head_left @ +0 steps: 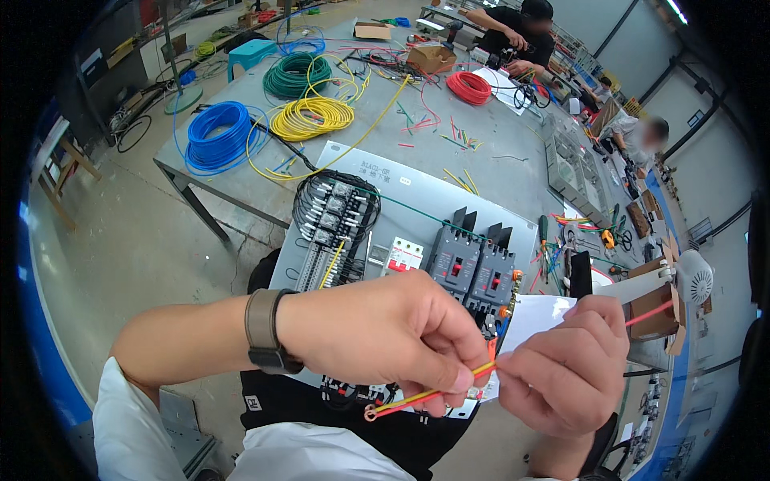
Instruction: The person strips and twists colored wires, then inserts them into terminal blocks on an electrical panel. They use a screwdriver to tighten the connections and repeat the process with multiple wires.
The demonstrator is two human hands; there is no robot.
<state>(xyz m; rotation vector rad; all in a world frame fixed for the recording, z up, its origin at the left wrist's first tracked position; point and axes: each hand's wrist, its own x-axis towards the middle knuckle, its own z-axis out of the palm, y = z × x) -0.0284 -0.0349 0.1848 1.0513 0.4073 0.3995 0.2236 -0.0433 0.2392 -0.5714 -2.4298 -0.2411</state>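
Note:
My left hand point(405, 325) is closed in a pinch on a yellow wire point(414, 398) and a red wire point(650, 313) lying side by side. A bare copper loop point(370, 413) shows at their lower left end. Close by, my right hand point(571, 365) is also closed round the wires; the red one comes out beyond its far side. Beneath my hands is a grey metal mounting panel point(417, 200). It carries two black moulded-case circuit breakers point(454, 264), a small white breaker with red levers point(403, 255) and a terminal strip point(319, 268). My hands hide its lower part.
Coils of blue wire point(218, 135), green wire point(290, 76), yellow wire point(313, 119) and red wire point(468, 88) lie on the metal table point(385, 152). A parts box point(573, 172), hand tools and a white fan point(691, 280) are at right. A co-worker point(525, 36) works at the far end.

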